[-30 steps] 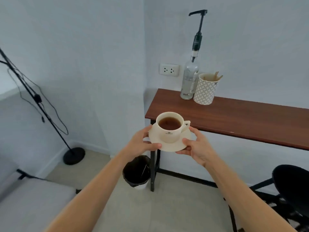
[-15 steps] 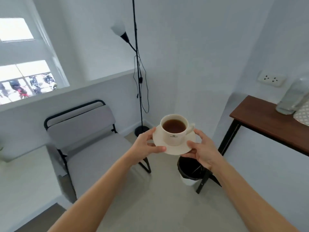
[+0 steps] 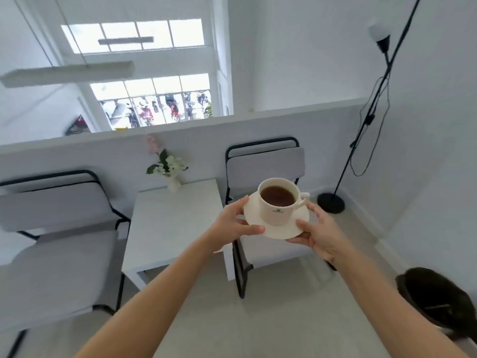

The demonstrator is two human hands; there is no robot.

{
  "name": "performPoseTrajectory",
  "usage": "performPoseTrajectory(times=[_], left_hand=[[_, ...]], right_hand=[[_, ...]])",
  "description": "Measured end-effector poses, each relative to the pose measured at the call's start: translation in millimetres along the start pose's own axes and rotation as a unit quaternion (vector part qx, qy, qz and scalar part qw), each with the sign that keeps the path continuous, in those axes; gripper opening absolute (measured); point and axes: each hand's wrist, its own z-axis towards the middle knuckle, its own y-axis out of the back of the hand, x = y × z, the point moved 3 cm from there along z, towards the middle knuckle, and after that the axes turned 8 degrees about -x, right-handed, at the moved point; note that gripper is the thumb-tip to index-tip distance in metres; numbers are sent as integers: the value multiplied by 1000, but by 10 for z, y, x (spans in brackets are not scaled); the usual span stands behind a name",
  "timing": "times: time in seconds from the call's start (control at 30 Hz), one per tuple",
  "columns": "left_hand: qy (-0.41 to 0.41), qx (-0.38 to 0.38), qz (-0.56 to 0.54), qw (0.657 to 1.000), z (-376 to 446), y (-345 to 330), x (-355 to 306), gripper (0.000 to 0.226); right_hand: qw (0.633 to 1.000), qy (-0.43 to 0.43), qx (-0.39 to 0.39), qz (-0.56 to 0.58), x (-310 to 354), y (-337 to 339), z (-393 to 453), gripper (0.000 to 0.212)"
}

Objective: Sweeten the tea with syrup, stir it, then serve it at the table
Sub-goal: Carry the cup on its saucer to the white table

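Observation:
A cream cup (image 3: 277,211) full of dark tea stands on a cream saucer (image 3: 258,218), held in the air at chest height. My left hand (image 3: 232,223) grips the saucer's left rim with the thumb on top. My right hand (image 3: 318,233) holds the right rim from below and the side. The cup's handle points right. A small white table (image 3: 170,223) stands below and left of the saucer, between two chairs. The syrup bottle is out of view.
A vase of flowers (image 3: 170,174) sits at the table's far edge. Grey padded chairs stand to the left (image 3: 51,228) and right (image 3: 265,166) of the table. A black floor lamp (image 3: 333,200) fills the right corner, and a black bin (image 3: 438,301) is on the floor at lower right.
The view has swung left, away from the wooden counter with the bottle, past the lamp, onto the white table and chairs. Both hands keep the same hold on the saucer.

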Motion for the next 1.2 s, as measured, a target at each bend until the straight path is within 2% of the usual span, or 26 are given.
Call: performPoseTrajectory(times=[0.2, 0.43, 0.67, 0.77, 0.9, 1.2], left_hand=[[48, -103, 14, 993, -300, 1172, 410, 67], [85, -195, 4, 977, -228, 2130, 973, 70], [140, -253, -7, 957, 361, 2892, 1727, 88], [169, -271, -7, 948, 628, 3125, 2125, 112], [195, -275, -18, 941, 936, 3333, 2683, 115], [239, -204, -18, 949, 1565, 3618, 4054, 113]], right_hand=[[995, -42, 79, -40, -374, -1289, 307, 65], [981, -67, 154, -94, -749, -2433, 989, 62], [967, -79, 194, -141, -1117, -3253, 1961, 55], [961, -74, 206, -171, -1264, -3504, 2394, 55], [952, -78, 213, -206, -1562, -3742, 2889, 56], [921, -71, 206, -324, -2588, -3954, 3879, 57]])
